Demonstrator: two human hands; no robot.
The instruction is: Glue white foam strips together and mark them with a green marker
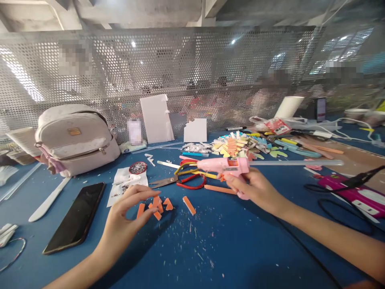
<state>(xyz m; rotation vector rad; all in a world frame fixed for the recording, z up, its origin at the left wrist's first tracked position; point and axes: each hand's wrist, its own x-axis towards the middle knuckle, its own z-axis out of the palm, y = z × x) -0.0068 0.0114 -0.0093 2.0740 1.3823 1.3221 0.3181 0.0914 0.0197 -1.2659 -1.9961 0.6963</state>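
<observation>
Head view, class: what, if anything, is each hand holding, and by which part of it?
The right hand has its grip around the handle of the pink glue gun. Whether the left hand pinches one of the orange pieces cannot be told.

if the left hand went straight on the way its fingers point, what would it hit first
The left hand would probably meet the small orange pieces right by its fingers first; depth is unclear, so it might pass above them.
</observation>
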